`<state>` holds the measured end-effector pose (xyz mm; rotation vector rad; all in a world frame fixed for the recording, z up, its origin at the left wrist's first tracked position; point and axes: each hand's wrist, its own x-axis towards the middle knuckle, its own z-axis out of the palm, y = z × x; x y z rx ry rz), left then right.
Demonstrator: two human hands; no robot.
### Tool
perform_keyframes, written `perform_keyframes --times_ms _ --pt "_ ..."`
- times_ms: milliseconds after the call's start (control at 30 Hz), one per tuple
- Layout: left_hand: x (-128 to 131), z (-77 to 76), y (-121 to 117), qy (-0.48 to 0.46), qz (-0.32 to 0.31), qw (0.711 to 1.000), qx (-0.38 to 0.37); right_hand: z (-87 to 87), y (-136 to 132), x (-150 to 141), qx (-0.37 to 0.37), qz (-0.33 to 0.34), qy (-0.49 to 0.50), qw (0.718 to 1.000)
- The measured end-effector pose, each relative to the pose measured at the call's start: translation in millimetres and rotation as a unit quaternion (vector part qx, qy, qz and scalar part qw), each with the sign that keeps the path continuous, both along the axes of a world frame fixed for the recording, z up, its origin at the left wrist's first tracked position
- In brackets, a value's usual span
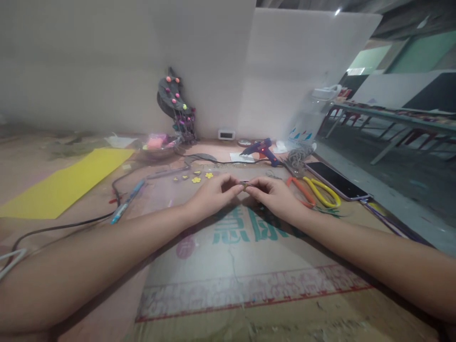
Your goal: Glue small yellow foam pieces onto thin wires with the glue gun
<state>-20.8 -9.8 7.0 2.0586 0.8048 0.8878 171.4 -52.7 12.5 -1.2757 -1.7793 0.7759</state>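
Note:
My left hand [221,189] and my right hand [268,191] meet at the middle of the table, thumbs and forefingers pinched together. Between the fingertips is a small dark and yellowish piece [244,184], too small and blurred to name. Both hands hover over a sheet with green printed characters [233,230]. Just left of my left hand lie several little yellow flower cut-outs [196,180]. Scissors with orange and yellow handles [322,191] lie close to my right hand's outer side.
A blue glue gun [266,151] with a lit red light stands behind the hands, its black cord running left. Around are a phone [337,180], a bottle [302,118], grey yarn [300,156], a blue pen [128,202], yellow paper [71,183] and a pompom-dotted grey crescent [171,99].

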Motion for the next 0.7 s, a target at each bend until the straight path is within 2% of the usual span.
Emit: perform_keyframes --times_ms 167,333,500,700 --pt "1.0 2.9 -2.7 0.026 -0.006 1.000 -0.005 -2.7 1.6 -0.5 0.014 -0.001 0.028 0.999" --pt "0.3 4.4 -2.7 0.035 0.040 0.998 0.025 -2.5 2.2 -1.2 0.013 -0.009 0.016 1.000" --pt "-0.6 2.3 -0.9 0.028 0.012 0.999 0.010 -2.6 1.6 -0.7 0.029 -0.020 -0.016 0.999" --pt "-0.2 4.0 -1.2 0.001 0.023 1.000 0.000 -3.0 0.6 -0.9 0.040 -0.018 -0.030 0.999"
